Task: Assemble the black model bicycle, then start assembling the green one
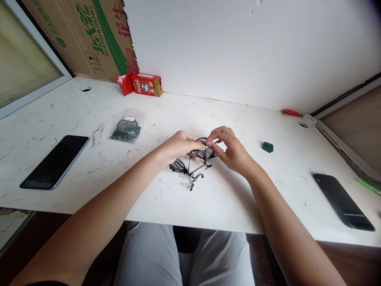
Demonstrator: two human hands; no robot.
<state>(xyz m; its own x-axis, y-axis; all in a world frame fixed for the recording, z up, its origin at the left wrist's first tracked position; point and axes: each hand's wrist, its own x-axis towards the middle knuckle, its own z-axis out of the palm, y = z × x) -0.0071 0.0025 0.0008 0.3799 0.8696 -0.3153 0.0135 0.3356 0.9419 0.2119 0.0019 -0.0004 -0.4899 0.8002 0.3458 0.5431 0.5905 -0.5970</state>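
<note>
A small black model bicycle (190, 169) lies on the white marble-look table (226, 198), its handlebars pointing toward me. My left hand (178, 145) is closed around the bicycle's frame near the far wheel (205, 151). My right hand (229, 149) pinches at the top of that same wheel with thumb and fingers pressed together. The nearer wheel (178, 165) rests on the table, partly under my left hand.
A clear bag of dark green parts with a wheel (127, 129) lies to the left. One black phone (55, 161) sits far left, another (343, 200) at the right. A small green block (268, 147), a red carton (143, 84) and a cardboard box (86, 35) stand further back.
</note>
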